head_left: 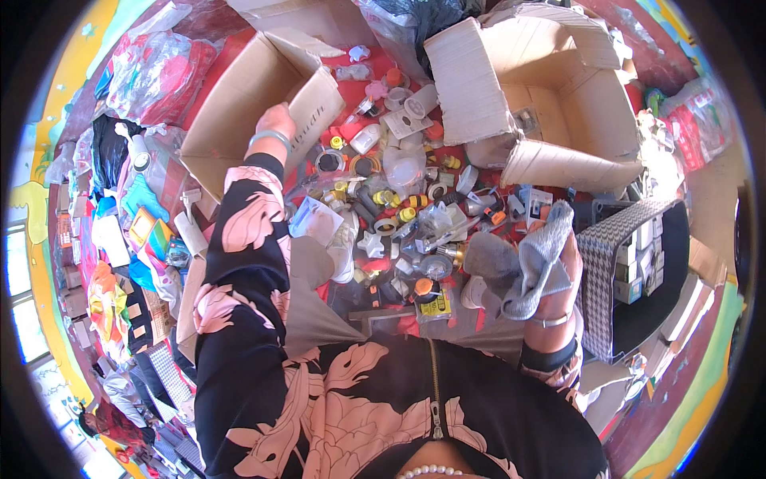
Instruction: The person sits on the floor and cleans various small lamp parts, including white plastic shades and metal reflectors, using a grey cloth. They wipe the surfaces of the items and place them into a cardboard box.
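Observation:
My left hand (276, 121), a bangle round its wrist, is closed over the near edge of an open cardboard box (307, 112) at the upper left. The box is tilted, with its opening toward the right. My right hand (570, 271) is closed round a crumpled grey cloth (536, 259) at the right, which hides most of the fingers. Between my hands a pile of small goods spreads over a red surface. It includes yellow-and-black fittings (386, 198), a white star-shaped piece (372, 244) and a yellow packet (435, 306).
A larger open cardboard box (471, 84) stands at the upper right. A houndstooth-patterned bin (598, 271) holding small white boxes (630, 271) lies beside my right arm. Plastic bags (159, 72) and piled goods crowd the left. Another person (120, 423) is at the lower left.

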A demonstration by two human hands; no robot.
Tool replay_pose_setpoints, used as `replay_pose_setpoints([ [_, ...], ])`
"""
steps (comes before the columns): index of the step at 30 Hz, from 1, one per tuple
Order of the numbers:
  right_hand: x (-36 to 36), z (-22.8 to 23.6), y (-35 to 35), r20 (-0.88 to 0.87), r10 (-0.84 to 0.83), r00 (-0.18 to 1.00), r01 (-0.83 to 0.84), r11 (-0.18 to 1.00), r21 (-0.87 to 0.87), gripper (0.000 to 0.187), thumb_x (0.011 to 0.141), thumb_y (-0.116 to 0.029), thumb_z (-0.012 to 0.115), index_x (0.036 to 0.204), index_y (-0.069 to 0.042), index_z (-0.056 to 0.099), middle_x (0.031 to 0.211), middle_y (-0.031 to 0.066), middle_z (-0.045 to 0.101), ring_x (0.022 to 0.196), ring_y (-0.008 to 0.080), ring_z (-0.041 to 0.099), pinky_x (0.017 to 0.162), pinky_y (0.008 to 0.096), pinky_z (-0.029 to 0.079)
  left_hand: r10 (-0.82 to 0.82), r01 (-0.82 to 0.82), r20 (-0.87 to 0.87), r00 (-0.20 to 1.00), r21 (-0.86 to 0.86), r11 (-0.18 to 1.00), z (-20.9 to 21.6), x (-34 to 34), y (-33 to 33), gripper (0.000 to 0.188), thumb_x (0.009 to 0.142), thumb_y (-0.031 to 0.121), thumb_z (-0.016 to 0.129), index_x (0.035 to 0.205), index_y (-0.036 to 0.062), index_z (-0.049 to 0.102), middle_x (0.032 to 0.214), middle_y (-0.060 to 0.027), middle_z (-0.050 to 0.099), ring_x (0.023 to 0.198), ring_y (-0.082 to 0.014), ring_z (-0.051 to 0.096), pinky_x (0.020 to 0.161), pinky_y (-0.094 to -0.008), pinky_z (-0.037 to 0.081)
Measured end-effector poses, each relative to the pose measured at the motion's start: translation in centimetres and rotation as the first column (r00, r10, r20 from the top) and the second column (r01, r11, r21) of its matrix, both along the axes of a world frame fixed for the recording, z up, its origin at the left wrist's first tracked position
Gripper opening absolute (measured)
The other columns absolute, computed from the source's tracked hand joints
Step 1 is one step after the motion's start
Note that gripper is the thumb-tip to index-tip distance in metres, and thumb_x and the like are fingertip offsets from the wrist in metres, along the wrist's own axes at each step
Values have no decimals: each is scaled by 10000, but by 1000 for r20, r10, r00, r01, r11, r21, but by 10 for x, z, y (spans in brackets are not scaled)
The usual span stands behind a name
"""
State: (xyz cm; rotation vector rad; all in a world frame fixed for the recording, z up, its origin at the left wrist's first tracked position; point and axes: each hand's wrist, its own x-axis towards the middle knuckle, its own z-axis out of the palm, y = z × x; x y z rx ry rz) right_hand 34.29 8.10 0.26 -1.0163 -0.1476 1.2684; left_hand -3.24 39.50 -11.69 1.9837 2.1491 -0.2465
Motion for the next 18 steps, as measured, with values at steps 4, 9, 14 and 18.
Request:
replay_pose_setpoints([
  [4,5,-14,3,-91,18,996,-19,1000,-17,313,924,-255,418,1055,1,538,855,89,598,772,181,587,675,300,493,-102,109,-43,994,546,831,-20,18,-6,346,826,146,477,1163,73,517,1169,-165,536,1128,-294,488,972,-385,368],
  [9,-16,-2,14,-24,146,989,-147,981,-128,293,888,-268,481,1036,-25,547,869,78,594,728,177,583,652,271,481,-535,407,126,836,513,756,-55,73,6,190,809,180,481,875,46,596,939,-164,594,927,-309,551,842,-392,429],
  [14,-15,12,30,-69,171,983,-184,929,-322,315,889,-312,475,1024,-36,541,848,85,591,751,182,586,652,289,477,214,-205,469,857,-72,976,-200,98,59,299,891,333,472,959,69,596,905,-196,594,865,-326,573,776,-415,480],
  [18,2,-12,31,-156,-34,987,-38,897,-439,267,912,-261,437,1055,-46,504,828,124,624,733,197,637,605,291,546,697,-498,541,-470,-815,297,-254,119,87,390,883,412,506,1179,161,471,1112,-117,491,943,-296,497,804,-491,480],
])
